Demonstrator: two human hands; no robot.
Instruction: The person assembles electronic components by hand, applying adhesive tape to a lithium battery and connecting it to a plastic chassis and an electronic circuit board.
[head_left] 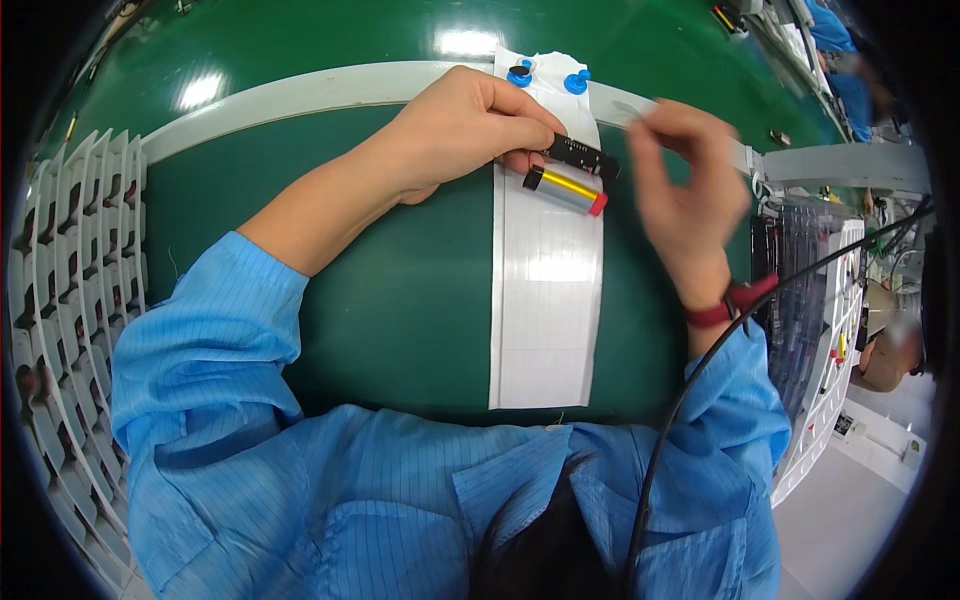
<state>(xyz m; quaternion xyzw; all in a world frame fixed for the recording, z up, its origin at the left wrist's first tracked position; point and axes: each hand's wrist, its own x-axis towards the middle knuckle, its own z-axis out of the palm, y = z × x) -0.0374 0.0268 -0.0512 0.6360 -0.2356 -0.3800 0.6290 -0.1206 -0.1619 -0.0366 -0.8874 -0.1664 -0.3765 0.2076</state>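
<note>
My left hand [462,125] is closed, pinching a narrow black part with small pale marks [583,156], perhaps a circuit board in a holder. Just below it is a battery-like cylinder [565,190], yellow and silver with a black end and a red end. Whether the cylinder is joined to the black part I cannot tell. Under both runs a long white strip of paper or film [545,330]. To the right of the strip, my right hand [695,190] is raised and smeared by motion, a short way from the black part.
Two blue push pins [577,82] sit at the strip's far end, by a pale curved table edge [330,88]. Stacked white trays [85,250] stand at left; clear and white trays [810,290] at right. A black cable [690,390] crosses before my right arm. Another person is far right.
</note>
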